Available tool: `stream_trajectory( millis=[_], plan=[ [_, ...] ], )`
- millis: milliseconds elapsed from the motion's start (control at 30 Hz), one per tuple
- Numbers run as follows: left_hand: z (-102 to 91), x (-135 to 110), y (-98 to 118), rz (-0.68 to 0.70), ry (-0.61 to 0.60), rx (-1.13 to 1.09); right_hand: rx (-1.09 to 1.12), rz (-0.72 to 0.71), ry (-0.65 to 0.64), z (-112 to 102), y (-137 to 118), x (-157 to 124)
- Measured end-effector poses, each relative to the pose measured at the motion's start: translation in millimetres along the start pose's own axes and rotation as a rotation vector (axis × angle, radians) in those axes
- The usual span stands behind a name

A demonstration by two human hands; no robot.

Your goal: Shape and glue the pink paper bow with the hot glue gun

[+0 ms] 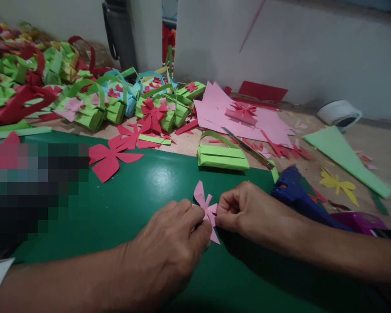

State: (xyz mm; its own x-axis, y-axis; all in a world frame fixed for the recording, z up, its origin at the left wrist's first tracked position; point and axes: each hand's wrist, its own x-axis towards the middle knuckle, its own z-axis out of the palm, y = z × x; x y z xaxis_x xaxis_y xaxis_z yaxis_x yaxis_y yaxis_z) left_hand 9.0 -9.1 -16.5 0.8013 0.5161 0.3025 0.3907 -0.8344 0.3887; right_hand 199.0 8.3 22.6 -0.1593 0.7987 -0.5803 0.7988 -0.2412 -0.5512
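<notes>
Just below the centre of the frame, both hands pinch a small pink paper flower (pixel 207 208) over the green mat (pixel 143 191): the left hand (pixel 174 243) nips its lower petals between thumb and fingers, and the right hand (pixel 244 211) grips its middle from the right. This looks like the shaping step; the next move seems to call for a firm, small pinch at the middle without tearing the petals. Above it, mid-frame, a green paper basket (pixel 222 156) sits flattened, nothing visible inside. At upper left, finished baskets (pixel 117 104) carry red flowers; a blue glue gun (pixel 296 195) lies at right
</notes>
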Motion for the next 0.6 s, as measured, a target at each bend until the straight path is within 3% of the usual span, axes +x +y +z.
stream_trajectory(
  millis=[600],
  plan=[
    [0.3, 4.8, 1.1, -0.017, 0.003, 0.021, 0.012, 0.005, -0.004, 0.4, 4.0, 3.2]
  ],
)
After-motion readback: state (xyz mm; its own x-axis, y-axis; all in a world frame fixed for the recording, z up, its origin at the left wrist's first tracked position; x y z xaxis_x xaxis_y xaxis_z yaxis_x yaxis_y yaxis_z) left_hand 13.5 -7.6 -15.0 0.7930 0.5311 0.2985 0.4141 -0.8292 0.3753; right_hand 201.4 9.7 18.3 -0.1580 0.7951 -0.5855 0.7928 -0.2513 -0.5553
